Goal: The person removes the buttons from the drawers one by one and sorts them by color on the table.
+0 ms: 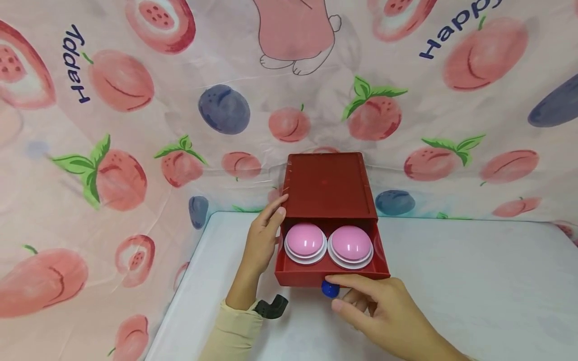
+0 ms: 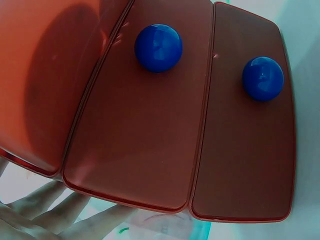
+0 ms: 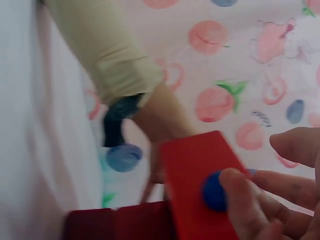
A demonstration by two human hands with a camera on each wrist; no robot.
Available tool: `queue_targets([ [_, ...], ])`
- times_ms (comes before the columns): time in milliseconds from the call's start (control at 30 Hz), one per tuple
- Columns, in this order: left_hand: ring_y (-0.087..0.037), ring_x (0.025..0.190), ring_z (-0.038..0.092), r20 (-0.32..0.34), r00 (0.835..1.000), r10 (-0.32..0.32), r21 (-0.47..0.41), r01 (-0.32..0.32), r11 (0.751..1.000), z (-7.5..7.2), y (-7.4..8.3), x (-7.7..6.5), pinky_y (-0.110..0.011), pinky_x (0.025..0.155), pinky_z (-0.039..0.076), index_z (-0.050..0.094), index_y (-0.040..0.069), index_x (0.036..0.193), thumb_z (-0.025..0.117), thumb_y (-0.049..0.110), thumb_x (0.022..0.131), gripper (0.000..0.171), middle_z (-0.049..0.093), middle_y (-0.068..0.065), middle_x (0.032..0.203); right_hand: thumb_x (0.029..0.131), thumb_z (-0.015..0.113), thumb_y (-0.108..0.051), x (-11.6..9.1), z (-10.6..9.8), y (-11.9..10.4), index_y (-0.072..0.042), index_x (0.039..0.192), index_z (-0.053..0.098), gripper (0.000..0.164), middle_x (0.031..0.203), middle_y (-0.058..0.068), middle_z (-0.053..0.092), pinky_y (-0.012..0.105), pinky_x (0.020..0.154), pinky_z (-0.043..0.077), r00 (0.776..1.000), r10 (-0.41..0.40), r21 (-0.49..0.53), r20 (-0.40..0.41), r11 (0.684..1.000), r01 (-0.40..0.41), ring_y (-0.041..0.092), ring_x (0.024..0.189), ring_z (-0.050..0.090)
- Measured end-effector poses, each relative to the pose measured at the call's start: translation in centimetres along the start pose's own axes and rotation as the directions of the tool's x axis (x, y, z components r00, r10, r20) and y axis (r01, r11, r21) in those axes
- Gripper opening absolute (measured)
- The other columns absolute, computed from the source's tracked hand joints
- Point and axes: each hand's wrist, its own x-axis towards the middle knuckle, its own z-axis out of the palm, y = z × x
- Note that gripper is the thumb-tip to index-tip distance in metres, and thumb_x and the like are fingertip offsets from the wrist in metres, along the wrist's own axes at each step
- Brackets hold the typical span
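A red drawer point(image 1: 289, 279) stands pulled out of a dark red cabinet point(image 1: 328, 185). In it sit two pink domes point(image 1: 305, 239) on white round bases, side by side. My left hand point(image 1: 261, 238) rests against the cabinet's left side, fingers extended; the left wrist view shows those fingers point(image 2: 97, 222) behind the side edge. At the drawer's front, my right hand point(image 1: 384, 306) touches the top of the blue knob point(image 1: 330, 289) with the index fingertip. The thumb is below, seemingly apart from the knob. Other right fingers are bent and partly hidden.
Two lower drawers of the cabinet, each with a blue ball knob point(image 2: 158, 48), are closed in the left wrist view. The cabinet stands on a white table point(image 1: 474, 281) near a fruit-patterned cloth point(image 1: 289, 100). A black band point(image 1: 272, 307) sits at the left wrist.
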Motion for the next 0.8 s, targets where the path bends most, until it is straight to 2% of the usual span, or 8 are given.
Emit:
queue_targets([
  [100, -0.024, 0.122, 0.058, -0.004, 1.000, 0.000, 0.000, 0.000, 1.000, 0.0, 0.0, 0.0, -0.037, 0.073, 0.058, 0.058, 0.043, 0.141, 0.052, 0.045, 0.105, 0.037, 0.056, 0.002, 0.147, 0.086, 0.082, -0.015, 0.1, -1.3, -0.6, -0.021, 0.118, 0.075, 0.033, 0.074, -0.019, 0.065, 0.017, 0.051, 0.048, 0.994, -0.073, -0.064, -0.081, 0.996, 0.068, -0.003, 0.061, 0.054],
  [233, -0.025, 0.119, 0.057, -0.006, 1.000, 0.003, -0.003, -0.003, 1.000, -0.1, -0.1, 0.0, -0.035, 0.071, 0.056, 0.059, 0.041, 0.142, 0.053, 0.044, 0.105, 0.037, 0.057, 0.002, 0.146, 0.080, 0.086, -0.006, 0.7, -3.1, -0.8, -0.022, 0.115, 0.075, 0.040, 0.074, -0.020, 0.063, 0.013, 0.051, 0.043, 0.968, -0.166, -0.178, -0.186, 0.975, 0.133, -0.004, 0.061, 0.053],
  [367, -0.025, 0.120, 0.056, 0.002, 1.000, 0.013, -0.013, -0.013, 1.000, 0.0, 0.0, 0.0, -0.036, 0.069, 0.056, 0.059, 0.039, 0.142, 0.053, 0.042, 0.105, 0.037, 0.056, 0.002, 0.147, 0.077, 0.087, -0.006, 1.7, -4.5, -0.7, -0.023, 0.114, 0.076, 0.042, 0.076, -0.020, 0.063, 0.014, 0.053, 0.044, 0.961, -0.172, -0.229, -0.215, 0.966, 0.122, -0.004, 0.066, 0.054],
  [500, -0.024, 0.121, 0.056, 0.005, 1.000, 0.014, -0.020, -0.014, 1.000, 0.0, 0.1, 0.0, -0.036, 0.069, 0.055, 0.059, 0.039, 0.141, 0.052, 0.042, 0.106, 0.036, 0.055, 0.003, 0.148, 0.076, 0.090, -0.012, 3.3, -5.3, -0.5, -0.025, 0.117, 0.076, 0.045, 0.082, -0.018, 0.066, 0.016, 0.057, 0.048, 0.959, -0.188, -0.294, -0.214, 0.948, 0.121, -0.001, 0.071, 0.056],
  [600, -0.024, 0.119, 0.056, 0.005, 1.000, 0.013, -0.018, -0.013, 1.000, 0.0, 0.1, 0.0, -0.035, 0.068, 0.055, 0.059, 0.040, 0.142, 0.052, 0.043, 0.106, 0.037, 0.055, 0.003, 0.148, 0.077, 0.091, -0.022, 4.5, -5.7, 0.0, -0.027, 0.120, 0.075, 0.046, 0.086, -0.017, 0.068, 0.019, 0.060, 0.049, 0.968, -0.176, -0.366, -0.176, 0.925, 0.102, 0.003, 0.073, 0.056],
  [733, -0.025, 0.119, 0.056, 0.005, 1.000, 0.013, -0.015, -0.013, 1.000, 0.0, 0.0, 0.0, -0.036, 0.069, 0.055, 0.059, 0.040, 0.142, 0.052, 0.043, 0.106, 0.037, 0.056, 0.002, 0.147, 0.079, 0.089, -0.033, 5.7, -6.0, 1.0, -0.028, 0.122, 0.074, 0.046, 0.087, -0.016, 0.068, 0.021, 0.059, 0.045, 0.983, -0.150, -0.441, -0.101, 0.893, 0.091, 0.006, 0.074, 0.053],
  [800, -0.025, 0.118, 0.056, 0.005, 1.000, 0.012, -0.014, -0.012, 1.000, 0.1, 0.1, 0.0, -0.036, 0.069, 0.055, 0.059, 0.041, 0.141, 0.052, 0.043, 0.106, 0.036, 0.056, 0.002, 0.146, 0.080, 0.088, -0.035, 6.1, -6.1, 1.4, -0.028, 0.122, 0.074, 0.045, 0.085, -0.014, 0.067, 0.021, 0.058, 0.042, 0.989, -0.128, -0.452, -0.073, 0.888, 0.082, 0.007, 0.075, 0.051],
])
